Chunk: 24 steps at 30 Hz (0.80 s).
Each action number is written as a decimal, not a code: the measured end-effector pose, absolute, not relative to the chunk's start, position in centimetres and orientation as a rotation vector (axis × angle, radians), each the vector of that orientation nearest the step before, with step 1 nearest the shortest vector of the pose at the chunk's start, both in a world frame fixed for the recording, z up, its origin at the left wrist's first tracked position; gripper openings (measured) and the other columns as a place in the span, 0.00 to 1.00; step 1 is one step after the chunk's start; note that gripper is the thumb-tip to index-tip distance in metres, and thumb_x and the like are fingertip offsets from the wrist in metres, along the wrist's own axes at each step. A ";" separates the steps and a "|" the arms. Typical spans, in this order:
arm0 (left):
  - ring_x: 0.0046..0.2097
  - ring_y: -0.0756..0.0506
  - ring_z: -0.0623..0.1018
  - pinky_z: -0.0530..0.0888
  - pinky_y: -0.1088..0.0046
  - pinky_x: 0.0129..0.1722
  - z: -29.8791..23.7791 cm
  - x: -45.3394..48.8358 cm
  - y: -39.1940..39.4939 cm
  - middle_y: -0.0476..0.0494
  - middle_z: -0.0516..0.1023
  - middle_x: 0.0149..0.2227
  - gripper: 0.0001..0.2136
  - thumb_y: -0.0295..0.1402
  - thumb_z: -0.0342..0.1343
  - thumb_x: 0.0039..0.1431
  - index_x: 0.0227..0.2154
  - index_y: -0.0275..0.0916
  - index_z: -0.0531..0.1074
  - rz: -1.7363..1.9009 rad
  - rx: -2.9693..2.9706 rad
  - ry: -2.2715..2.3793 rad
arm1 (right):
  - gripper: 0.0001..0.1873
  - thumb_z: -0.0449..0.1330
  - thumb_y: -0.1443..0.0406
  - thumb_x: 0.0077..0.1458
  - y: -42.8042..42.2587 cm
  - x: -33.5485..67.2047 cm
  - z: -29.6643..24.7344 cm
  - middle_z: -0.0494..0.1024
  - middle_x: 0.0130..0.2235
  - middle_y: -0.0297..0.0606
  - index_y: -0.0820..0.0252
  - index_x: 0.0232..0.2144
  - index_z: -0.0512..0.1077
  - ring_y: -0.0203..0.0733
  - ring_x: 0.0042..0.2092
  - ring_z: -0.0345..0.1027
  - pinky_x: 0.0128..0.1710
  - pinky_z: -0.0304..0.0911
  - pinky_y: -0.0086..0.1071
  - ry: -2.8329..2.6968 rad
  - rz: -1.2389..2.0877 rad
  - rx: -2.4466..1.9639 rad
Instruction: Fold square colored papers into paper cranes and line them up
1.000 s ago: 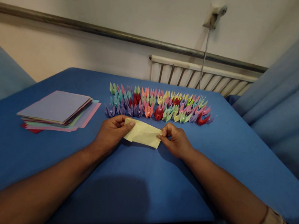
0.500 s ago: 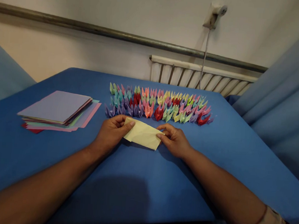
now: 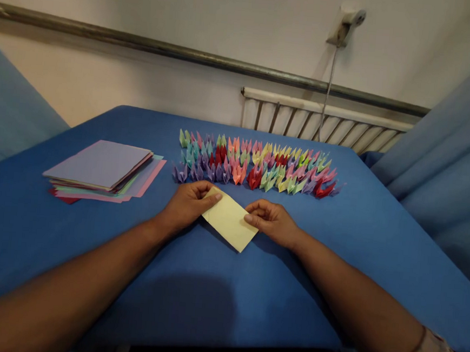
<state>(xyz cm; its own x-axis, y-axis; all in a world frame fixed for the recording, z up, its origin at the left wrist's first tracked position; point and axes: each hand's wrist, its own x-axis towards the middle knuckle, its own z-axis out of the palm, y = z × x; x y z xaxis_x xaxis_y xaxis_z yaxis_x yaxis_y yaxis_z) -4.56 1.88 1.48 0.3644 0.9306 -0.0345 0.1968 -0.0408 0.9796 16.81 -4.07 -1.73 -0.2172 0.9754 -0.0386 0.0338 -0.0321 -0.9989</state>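
Observation:
A folded pale yellow paper (image 3: 230, 221) lies flat on the blue table (image 3: 335, 249), turned at a slant. My left hand (image 3: 188, 203) presses its upper left corner with thumb and fingers closed on it. My right hand (image 3: 274, 221) holds its right edge, fingers curled down on the paper. Just beyond my hands stand several rows of small folded paper cranes (image 3: 256, 164) in many colours.
A stack of coloured paper sheets (image 3: 103, 170), lilac on top, lies at the left of the table. Behind the table are a white wall with a metal rail (image 3: 147, 44), a radiator (image 3: 324, 120) and a hanging cord (image 3: 330, 80). Blue curtains (image 3: 457, 139) hang at the right.
The yellow paper has been pressed flat and turned so its near corner points toward me. My right hand slid in over its right edge. The view shifted slightly.

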 end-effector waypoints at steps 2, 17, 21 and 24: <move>0.26 0.49 0.75 0.71 0.76 0.25 1.0 -4.3 2.0 0.47 0.77 0.26 0.13 0.41 0.64 0.48 0.29 0.35 0.75 0.752 1.527 1.021 | 0.14 0.67 0.62 0.44 -4.0 16.4 -2.2 0.72 0.23 0.25 0.58 0.33 0.69 0.32 0.24 0.66 0.27 0.60 0.27 -1.357 1.387 -1.158; 0.42 0.46 0.79 0.74 0.64 0.46 -0.8 -3.3 3.1 0.39 0.77 0.46 0.22 0.26 0.60 0.45 0.47 0.36 0.67 0.954 1.412 1.013 | 0.13 0.59 0.65 0.51 -3.9 15.5 -3.3 0.68 0.22 0.25 0.57 0.40 0.63 0.35 0.23 0.63 0.24 0.60 0.30 -1.455 1.042 -1.431; 0.40 0.47 0.79 0.75 0.66 0.45 -1.2 -3.3 3.1 0.40 0.77 0.48 0.23 0.24 0.56 0.48 0.50 0.37 0.66 0.878 1.581 1.028 | 0.19 0.59 0.66 0.53 -4.9 15.9 -1.8 0.74 0.46 0.45 0.58 0.49 0.64 0.48 0.47 0.68 0.46 0.64 0.44 -1.888 0.450 -1.459; 0.40 0.48 0.79 0.75 0.66 0.44 -1.6 -3.3 3.0 0.40 0.76 0.48 0.24 0.23 0.55 0.50 0.53 0.38 0.65 0.829 1.668 0.992 | 0.21 0.56 0.64 0.58 -5.5 15.8 -0.7 0.66 0.58 0.48 0.58 0.54 0.64 0.52 0.59 0.58 0.57 0.55 0.49 -2.166 0.261 -1.328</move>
